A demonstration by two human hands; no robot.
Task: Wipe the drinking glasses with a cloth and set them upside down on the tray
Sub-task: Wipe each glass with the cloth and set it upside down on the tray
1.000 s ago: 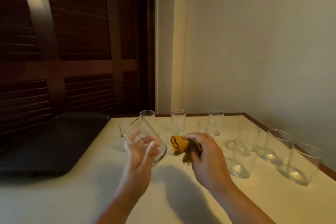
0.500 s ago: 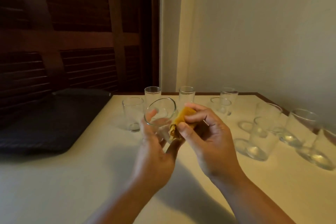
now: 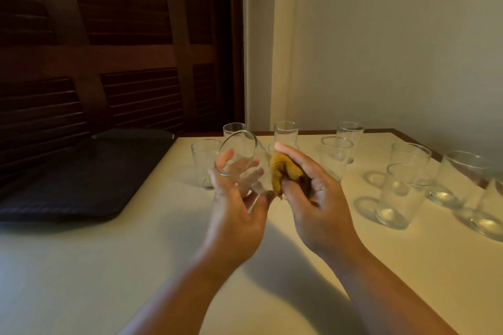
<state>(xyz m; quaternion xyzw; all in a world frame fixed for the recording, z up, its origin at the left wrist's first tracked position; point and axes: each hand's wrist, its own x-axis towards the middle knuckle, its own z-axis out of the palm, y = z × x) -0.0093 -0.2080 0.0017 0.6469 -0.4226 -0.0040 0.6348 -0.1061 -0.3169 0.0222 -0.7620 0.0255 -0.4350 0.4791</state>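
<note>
Head view, centre frame: your left hand curls round a tilted glass. Your right hand pinches the mustard cloth against its side. Rotate the glass gently. The dark tray lies at left.

Eleven drinking glasses show: one held glass, and ten standing on the one worktop. Six stand toward 12 o'clock, one mostly hidden behind the right hand, and four toward 2 o'clock. One yellow cloth. One dark tray at 10 o'clock. Two hands, counting the left hand.
</note>
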